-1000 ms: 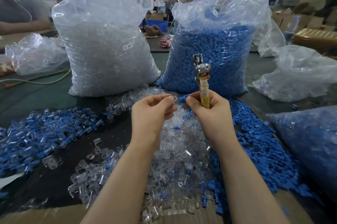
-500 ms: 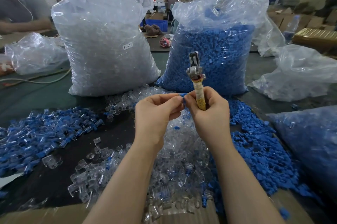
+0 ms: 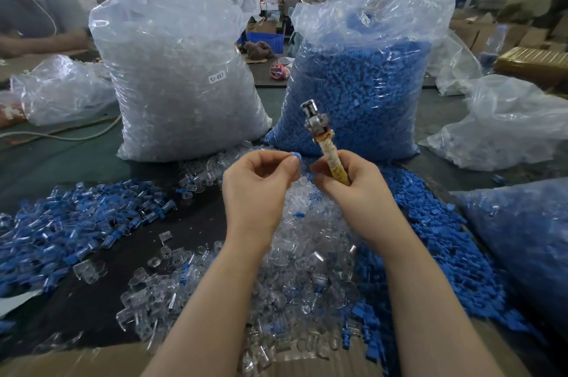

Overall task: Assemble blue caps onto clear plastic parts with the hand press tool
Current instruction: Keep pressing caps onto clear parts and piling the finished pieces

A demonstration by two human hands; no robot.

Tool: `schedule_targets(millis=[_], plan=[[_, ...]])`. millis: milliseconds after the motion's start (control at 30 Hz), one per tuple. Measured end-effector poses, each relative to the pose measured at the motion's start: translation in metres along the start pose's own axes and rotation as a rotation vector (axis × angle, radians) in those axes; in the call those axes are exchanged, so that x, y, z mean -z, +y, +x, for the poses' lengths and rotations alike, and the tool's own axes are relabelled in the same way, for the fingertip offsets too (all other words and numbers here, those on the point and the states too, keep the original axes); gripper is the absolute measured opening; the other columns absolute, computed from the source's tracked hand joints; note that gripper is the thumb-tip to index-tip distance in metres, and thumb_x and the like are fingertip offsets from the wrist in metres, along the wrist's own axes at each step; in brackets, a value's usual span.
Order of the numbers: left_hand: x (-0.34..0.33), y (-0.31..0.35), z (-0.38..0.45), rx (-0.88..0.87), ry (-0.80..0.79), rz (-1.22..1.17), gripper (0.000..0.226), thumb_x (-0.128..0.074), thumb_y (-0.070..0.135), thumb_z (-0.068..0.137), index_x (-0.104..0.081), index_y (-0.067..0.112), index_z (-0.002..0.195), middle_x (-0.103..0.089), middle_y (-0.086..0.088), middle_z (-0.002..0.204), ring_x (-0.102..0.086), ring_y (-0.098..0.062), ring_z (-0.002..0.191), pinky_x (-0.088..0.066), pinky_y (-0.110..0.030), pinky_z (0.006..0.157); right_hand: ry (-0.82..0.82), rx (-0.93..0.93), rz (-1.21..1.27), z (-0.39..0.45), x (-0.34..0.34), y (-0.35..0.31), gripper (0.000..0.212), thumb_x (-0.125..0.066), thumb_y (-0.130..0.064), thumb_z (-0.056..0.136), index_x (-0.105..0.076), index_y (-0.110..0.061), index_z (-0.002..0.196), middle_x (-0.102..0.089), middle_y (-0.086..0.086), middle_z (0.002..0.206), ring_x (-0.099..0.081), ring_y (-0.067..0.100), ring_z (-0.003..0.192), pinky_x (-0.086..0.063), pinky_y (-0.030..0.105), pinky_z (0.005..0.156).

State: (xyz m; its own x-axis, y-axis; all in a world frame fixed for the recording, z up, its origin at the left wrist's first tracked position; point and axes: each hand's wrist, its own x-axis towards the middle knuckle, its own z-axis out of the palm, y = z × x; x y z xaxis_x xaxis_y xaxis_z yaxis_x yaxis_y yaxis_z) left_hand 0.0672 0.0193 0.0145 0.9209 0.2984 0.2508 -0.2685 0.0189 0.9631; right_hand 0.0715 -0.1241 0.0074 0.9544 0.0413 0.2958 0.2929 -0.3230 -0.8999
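Cap [image 3: 295,156] is pinched at the left hand [image 3: 258,189] fingertips, just left of the press tool [image 3: 322,143], which is gripped upright by the right hand [image 3: 353,186]. Misalignment risked: a tilted cap could jam or drop into the clear pile [image 3: 295,269].

Single view only, from a head-worn wide-angle camera. It looks forward and down across the work table [image 3: 61,158] from the person's own position, both forearms entering from the bottom edge. The left hand [image 3: 258,186] and right hand [image 3: 353,183] sit near the frame centre, close to the lens. Two filled plastic bags [image 3: 184,78] stand beyond them; the workshop background recedes at the top. Straight lines bow toward the edges. No second view overlaps.
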Motion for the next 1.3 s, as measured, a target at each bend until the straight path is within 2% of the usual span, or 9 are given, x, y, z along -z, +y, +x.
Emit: schedule_targets(millis=[100, 333, 500, 667, 800, 1033, 1100, 1200, 1300], plan=[[0.004, 0.000, 0.004, 0.008, 0.013, -0.108, 0.007, -0.073, 0.004, 0.084, -0.071, 0.010, 0.081, -0.073, 0.000, 0.068, -0.071, -0.010, 0.065, -0.053, -0.017, 0.062, -0.125, -0.093, -0.078, -0.001, 0.010, 0.005, 0.010, -0.066, -0.015, 0.088, -0.062, -0.024, 0.091, -0.058, 0.001, 0.078, -0.052, 0.012, 0.070, -0.044, 0.031, 0.066], [0.009, -0.001, 0.009, -0.024, 0.007, -0.160, 0.008, -0.069, 0.002, 0.087, -0.070, 0.009, 0.084, -0.073, 0.001, 0.068, -0.070, -0.009, 0.065, -0.052, -0.016, 0.062, -0.284, -0.111, -0.131, -0.002, 0.011, 0.004, 0.014, -0.067, -0.012, 0.087, -0.058, -0.011, 0.099, -0.050, 0.001, 0.077, -0.047, 0.015, 0.068, -0.040, 0.033, 0.066], [0.012, -0.001, 0.010, -0.044, -0.015, -0.141, 0.011, -0.068, 0.002, 0.088, -0.070, 0.011, 0.082, -0.073, 0.003, 0.067, -0.069, -0.007, 0.064, -0.052, -0.015, 0.061, -0.298, -0.090, -0.146, -0.003, 0.009, 0.003, 0.017, -0.067, -0.011, 0.087, -0.056, -0.013, 0.099, -0.048, -0.004, 0.076, -0.044, 0.010, 0.063, -0.038, 0.024, 0.059], [0.012, 0.001, 0.009, -0.031, -0.026, -0.158, 0.012, -0.067, -0.001, 0.087, -0.069, 0.009, 0.081, -0.072, 0.003, 0.067, -0.069, -0.007, 0.063, -0.053, -0.016, 0.062, -0.311, -0.064, -0.248, -0.002, 0.008, 0.004, 0.019, -0.061, -0.007, 0.084, -0.052, -0.020, 0.093, -0.047, -0.011, 0.067, -0.042, 0.010, 0.059, -0.038, 0.028, 0.057], [0.012, 0.002, 0.009, -0.035, -0.024, -0.155, 0.013, -0.066, -0.002, 0.088, -0.069, 0.009, 0.081, -0.072, 0.004, 0.066, -0.068, -0.006, 0.062, -0.053, -0.015, 0.061, -0.283, -0.023, -0.311, -0.003, 0.005, 0.003, 0.020, -0.054, -0.006, 0.078, -0.050, -0.025, 0.085, -0.051, -0.014, 0.064, -0.040, 0.004, 0.052, -0.033, 0.018, 0.047], [0.011, 0.002, 0.009, 0.083, -0.011, -0.184, 0.011, -0.067, 0.002, 0.088, -0.069, 0.010, 0.082, -0.072, 0.003, 0.067, -0.067, -0.005, 0.062, -0.053, -0.016, 0.059, -0.299, -0.062, -0.374, -0.002, 0.004, 0.000, 0.016, -0.054, -0.008, 0.082, -0.052, -0.022, 0.090, -0.051, -0.004, 0.068, -0.044, 0.009, 0.054, -0.036, 0.029, 0.052], [0.014, 0.001, 0.011, 0.202, 0.034, -0.246, 0.006, -0.068, 0.005, 0.088, -0.070, 0.010, 0.085, -0.073, 0.001, 0.070, -0.069, -0.006, 0.064, -0.054, -0.017, 0.059, -0.322, -0.107, -0.407, -0.001, 0.004, 0.000, 0.012, -0.057, -0.014, 0.086, -0.051, -0.021, 0.095, -0.055, -0.001, 0.075, -0.050, 0.015, 0.062, -0.038, 0.032, 0.055], [0.028, 0.001, 0.022, 0.421, 0.231, -0.473, 0.003, -0.066, 0.005, 0.090, -0.068, 0.007, 0.089, -0.073, -0.001, 0.067, -0.070, -0.007, 0.062, -0.057, -0.017, 0.058, -0.272, -0.146, -0.543, 0.002, 0.006, 0.003, 0.011, -0.058, -0.024, 0.090, -0.047, -0.024, 0.095, -0.057, -0.003, 0.082, -0.053, 0.013, 0.070, -0.037, 0.031, 0.057], [0.055, -0.002, 0.036, 0.531, 0.449, -0.677, 0.008, -0.057, 0.004, 0.096, -0.061, 0.005, 0.090, -0.071, -0.004, 0.077, -0.069, -0.008, 0.062, -0.059, -0.019, 0.063, -0.179, -0.205, -0.711, 0.003, 0.013, 0.008, 0.017, -0.054, -0.036, 0.093, -0.045, -0.026, 0.104, -0.060, -0.002, 0.094, -0.057, 0.021, 0.084, -0.044, 0.037, 0.073]])
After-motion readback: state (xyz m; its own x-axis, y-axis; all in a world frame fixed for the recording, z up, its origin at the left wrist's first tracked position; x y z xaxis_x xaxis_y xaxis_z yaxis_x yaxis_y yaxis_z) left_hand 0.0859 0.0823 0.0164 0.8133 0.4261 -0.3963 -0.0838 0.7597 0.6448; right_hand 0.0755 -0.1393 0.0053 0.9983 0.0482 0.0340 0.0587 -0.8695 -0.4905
